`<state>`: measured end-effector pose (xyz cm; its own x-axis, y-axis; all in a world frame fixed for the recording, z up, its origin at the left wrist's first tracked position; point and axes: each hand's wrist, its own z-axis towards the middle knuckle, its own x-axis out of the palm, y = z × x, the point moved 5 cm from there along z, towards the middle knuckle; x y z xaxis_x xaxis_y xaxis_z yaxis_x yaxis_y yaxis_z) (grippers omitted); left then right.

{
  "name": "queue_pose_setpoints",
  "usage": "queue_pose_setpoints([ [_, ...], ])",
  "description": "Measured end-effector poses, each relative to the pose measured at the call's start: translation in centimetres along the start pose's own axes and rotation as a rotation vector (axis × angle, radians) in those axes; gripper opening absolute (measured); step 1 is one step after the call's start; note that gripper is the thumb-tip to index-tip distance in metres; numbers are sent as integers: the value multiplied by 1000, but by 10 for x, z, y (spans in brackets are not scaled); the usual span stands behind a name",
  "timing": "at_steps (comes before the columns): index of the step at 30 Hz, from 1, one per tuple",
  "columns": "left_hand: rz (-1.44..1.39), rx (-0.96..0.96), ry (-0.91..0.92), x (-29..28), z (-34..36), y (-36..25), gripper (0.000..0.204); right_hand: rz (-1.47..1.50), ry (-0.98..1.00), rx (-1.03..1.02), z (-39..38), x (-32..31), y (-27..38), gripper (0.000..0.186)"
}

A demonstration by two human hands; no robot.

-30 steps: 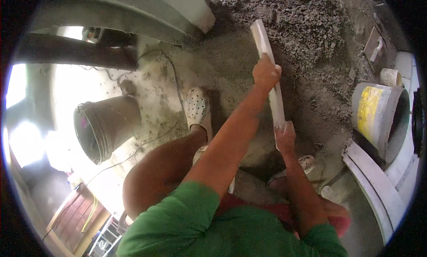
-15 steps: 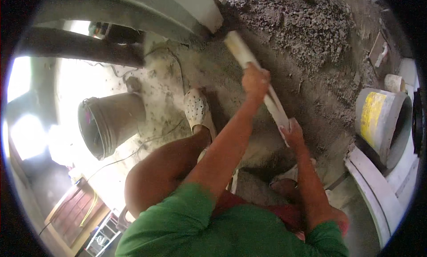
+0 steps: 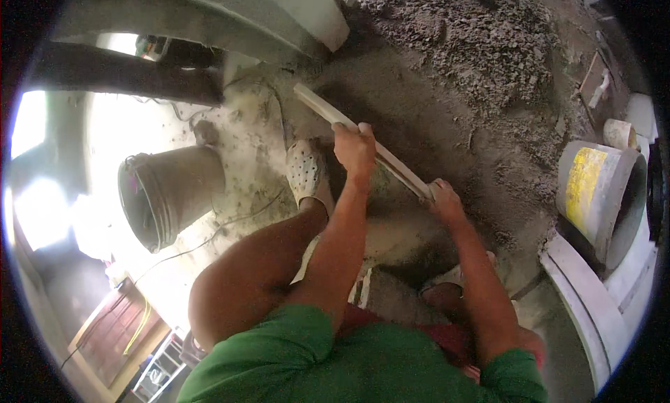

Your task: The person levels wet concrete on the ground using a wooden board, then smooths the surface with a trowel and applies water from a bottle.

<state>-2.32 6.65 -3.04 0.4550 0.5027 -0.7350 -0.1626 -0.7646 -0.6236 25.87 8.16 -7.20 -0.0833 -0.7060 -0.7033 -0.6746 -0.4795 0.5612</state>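
Bucket [image 3: 187,185], grey, at 9 o'clock, mouth facing outward. Pale perforated clog [image 3: 307,171] on the left foot, just off centre toward 10. Pale straight bar [image 3: 401,170] across the middle, slanted: one end at 11 o'clock, other at 3. Can't tell if its underside touches the floor [image 3: 394,99]. Left hand [image 3: 354,150] toward 1 o'clock, closed round the bar partway along, fingers wrapped. Right hand [image 3: 445,200] at 3, closed on the bar's near end. Crumbly grey heap [image 3: 481,47] at 1 to 2, apart from both hands. Flat board with white handle [image 3: 595,85] at 2. Yellow-patched bucket [image 3: 590,187] at 3, near the view's rim; small pale container [image 3: 618,133] just beside it, at its 1 o'clock.
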Motion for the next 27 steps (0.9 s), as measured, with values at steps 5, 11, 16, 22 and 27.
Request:
queue_pose_setpoints([
  [5,54,201,297,79,-12,-74,44,211,41,371,-33,12,-30,57],
  [11,-33,473,308,110,-59,-121,37,244,-403,485,-73,43,-33,37],
  [16,-20,-22,299,36,-50,-52,48,-168,-483,-126,-75,22,-4,47],
  [22,2,-108,98,15,-46,-14,38,-105,-310,-123,-57,14,1,41],
  [27,185,112,221,109,-67,-84,53,122,-155,233,-82,-6,-74,34],
])
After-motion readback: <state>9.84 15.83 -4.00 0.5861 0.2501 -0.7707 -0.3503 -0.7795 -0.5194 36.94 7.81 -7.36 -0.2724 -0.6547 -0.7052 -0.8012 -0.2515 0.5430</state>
